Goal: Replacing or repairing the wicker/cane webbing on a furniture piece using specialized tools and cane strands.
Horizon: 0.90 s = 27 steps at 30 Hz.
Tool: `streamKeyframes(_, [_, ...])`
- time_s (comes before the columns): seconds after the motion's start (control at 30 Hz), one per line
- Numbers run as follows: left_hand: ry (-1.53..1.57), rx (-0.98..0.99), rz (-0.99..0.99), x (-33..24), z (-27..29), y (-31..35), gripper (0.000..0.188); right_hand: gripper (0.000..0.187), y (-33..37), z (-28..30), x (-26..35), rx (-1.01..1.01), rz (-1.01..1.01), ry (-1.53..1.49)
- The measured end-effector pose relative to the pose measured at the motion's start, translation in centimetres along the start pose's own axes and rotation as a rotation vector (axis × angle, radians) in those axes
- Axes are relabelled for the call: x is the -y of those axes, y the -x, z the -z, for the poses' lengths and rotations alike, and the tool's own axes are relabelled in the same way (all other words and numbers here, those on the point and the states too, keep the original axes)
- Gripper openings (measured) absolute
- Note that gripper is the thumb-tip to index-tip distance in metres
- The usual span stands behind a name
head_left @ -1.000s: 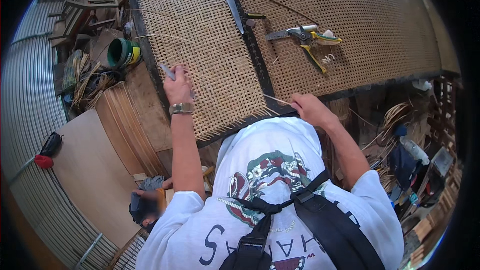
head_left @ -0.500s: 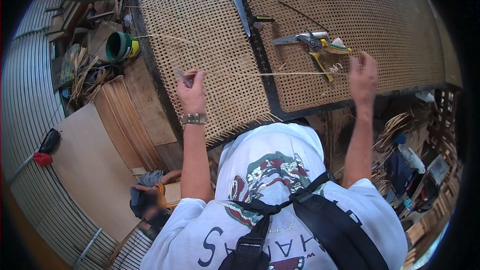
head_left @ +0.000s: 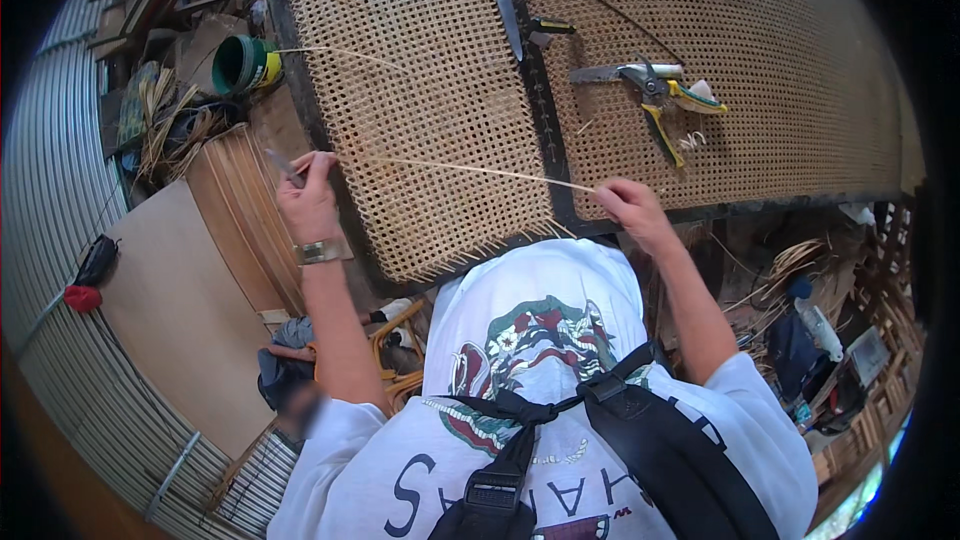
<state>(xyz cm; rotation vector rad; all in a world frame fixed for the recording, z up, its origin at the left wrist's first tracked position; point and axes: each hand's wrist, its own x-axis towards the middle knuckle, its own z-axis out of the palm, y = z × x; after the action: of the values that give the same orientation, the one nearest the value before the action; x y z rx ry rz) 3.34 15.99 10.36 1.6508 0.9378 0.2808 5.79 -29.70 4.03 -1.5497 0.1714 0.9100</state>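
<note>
My right hand (head_left: 635,212), closed in a pinch, holds one end of a thin pale cane strip (head_left: 490,172). The strip stretches left over the woven cane panel (head_left: 430,90) toward my left hand (head_left: 308,198); its far end fades against the weave. My left hand is beyond the panel's left edge, its fingers closed around a small grey blade-like tool (head_left: 284,168). Pruning shears (head_left: 655,100) with yellow-green handles lie on the panel, next to a serrated blade (head_left: 597,74). A tapered metal tool (head_left: 505,12) rests along the dark frame bar.
A green bucket (head_left: 235,66) stands left of the panel, near loose cane strips (head_left: 165,135). A plywood sheet (head_left: 180,310) lies at the lower left, where another person (head_left: 285,370) is partly visible. Cluttered items, including a clear bottle (head_left: 820,330), fill the right side.
My left hand has moved left and down, off the panel. My right hand has come left and lower, holding the strip, which now slants down to the right.
</note>
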Motion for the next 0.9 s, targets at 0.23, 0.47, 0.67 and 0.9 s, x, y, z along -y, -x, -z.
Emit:
streamKeyframes(0.23, [-0.079, -0.001, -0.162, 1.0, 1.0, 0.1, 0.009, 0.018, 8.1, 6.5, -5.8, -0.17, -0.156, 0.165])
streamKeyframes(0.47, [-0.122, 0.151, -0.211, -1.4, -2.0, -2.4, 0.009, 0.018, 8.9, 8.5, -8.9, -0.243, -0.117, 0.218])
streamKeyframes(0.67, [-0.427, 0.165, -0.484, -7.4, 0.2, -7.2, 0.011, 0.02, 5.7, 5.5, -6.5, -0.237, -0.02, 0.261])
streamKeyframes(0.9, [-0.33, -0.048, -0.666, -25.8, -0.9, -10.5, 0.023, 0.022, 1.0, 6.2, 3.3, -0.396, 0.343, 0.084])
